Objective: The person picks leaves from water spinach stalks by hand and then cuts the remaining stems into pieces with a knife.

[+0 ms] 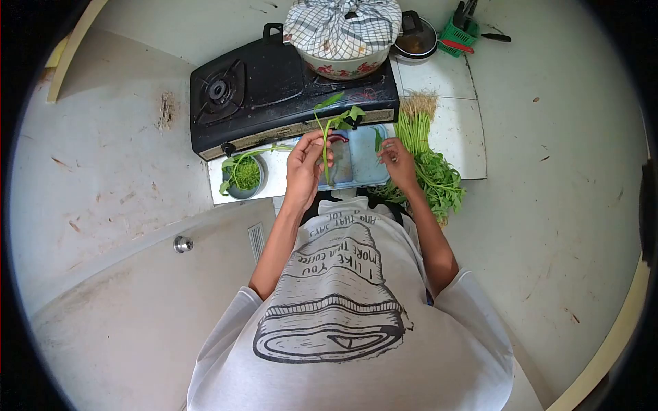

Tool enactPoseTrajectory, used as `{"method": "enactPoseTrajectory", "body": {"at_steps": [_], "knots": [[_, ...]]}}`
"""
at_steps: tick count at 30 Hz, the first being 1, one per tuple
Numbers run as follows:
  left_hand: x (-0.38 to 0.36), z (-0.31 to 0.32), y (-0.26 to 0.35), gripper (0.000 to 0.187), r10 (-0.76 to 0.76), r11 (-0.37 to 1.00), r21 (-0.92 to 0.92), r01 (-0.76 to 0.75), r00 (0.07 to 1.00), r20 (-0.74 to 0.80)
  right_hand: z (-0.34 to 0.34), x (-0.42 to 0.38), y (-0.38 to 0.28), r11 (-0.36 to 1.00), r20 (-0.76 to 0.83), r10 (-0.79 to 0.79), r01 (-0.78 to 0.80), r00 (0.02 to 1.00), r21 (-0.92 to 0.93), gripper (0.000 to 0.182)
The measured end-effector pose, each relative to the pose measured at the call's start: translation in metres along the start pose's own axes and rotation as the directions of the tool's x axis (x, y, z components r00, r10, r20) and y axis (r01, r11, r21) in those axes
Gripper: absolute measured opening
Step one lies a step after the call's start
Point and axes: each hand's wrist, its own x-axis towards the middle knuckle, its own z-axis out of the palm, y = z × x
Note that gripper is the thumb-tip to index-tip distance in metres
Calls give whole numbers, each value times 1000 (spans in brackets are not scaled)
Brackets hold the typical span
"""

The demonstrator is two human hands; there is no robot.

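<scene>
A person's left hand (306,168) holds up a single slender, pale-green stalk with dark-green leaves (325,147) between thumb and fingers, above a shallow, light-blue plastic tray with compartments (369,156). The right hand (399,164) is apart from the stalk, over the tray's right edge, its fingers drawn into a narrow pinch. A small, dark-green, pointed leaf (378,140) shows at those fingertips; whether they grip it or it lies on the tray behind them, one cannot tell.

The step in hand looks like plucking leaves and tender pieces off the stalk. The next move would seem to call for keeping the left grip steady, freeing the right fingertips, and pinching the stalk at a joint so that it parts without tearing.

The stalk stands nearly upright, its bare lower end pointing down at the tray and its leaves spreading at the top. It looks fresh and crisp, smooth along the stem, with no wilting visible.

Right of the tray lies a thick bundle of similar leafy green stalks with pale, stringy roots (414,133), roots toward the wall. Left of it, a round, grey-blue bowl (261,179) holds finely divided, bright-green pieces (245,175).
</scene>
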Motion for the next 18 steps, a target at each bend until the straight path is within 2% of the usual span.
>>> {"method": "enactPoseTrajectory", "body": {"at_steps": [6, 8, 12, 18], "knots": [[-5, -7, -2, 26, -31, 999, -17, 30, 999, -45, 1, 24, -5, 992, -104, -19, 6, 994, -126, 19], [-4, -8, -3, 26, -25, 1000, -19, 24, 999, -32, 3, 23, 20, 987, -118, 13, -31, 993, -158, 19], [-2, -3, -3, 27, -43, 999, -9, 42, 999, -27, 11, 5, 79, 932, -56, -28, 6, 998, -363, 16], [0, 5, 0, 26, -53, 998, 18, 53, 999, 2, 15, -15, 94, 922, 8, 250, -235, 968, -306, 15]]}}
